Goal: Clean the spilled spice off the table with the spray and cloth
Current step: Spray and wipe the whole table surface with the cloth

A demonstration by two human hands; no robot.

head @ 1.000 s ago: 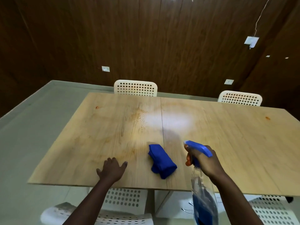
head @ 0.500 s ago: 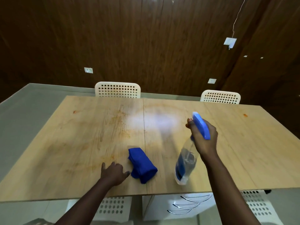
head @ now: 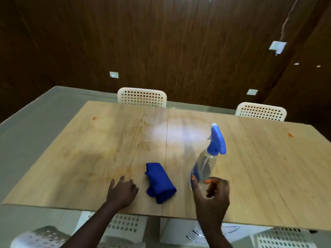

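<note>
head view: i see my right hand [head: 212,194] loose-fingered just beside the standing spray bottle [head: 206,162], gripping nothing. my left hand [head: 122,191] rests flat on the table [head: 268,167], near the folded cloth [head: 160,181].

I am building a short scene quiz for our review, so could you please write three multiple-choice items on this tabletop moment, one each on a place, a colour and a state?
1. Where does the folded cloth lie?
A. Between the left hand and the spray bottle
B. On a chair
C. At the table's far edge

2. What colour is the bottle's trigger head?
A. Red
B. Blue
C. White

3. What is the right hand doing?
A. Wiping with the cloth
B. Squeezing the trigger
C. Sitting by the bottle's base, fingers loose, bottle standing on the table

Answers: 1 A, the cloth sits on the wood between them. 2 B, the head is blue. 3 C, the fingers curl loosely beside the base, not round it.
</note>
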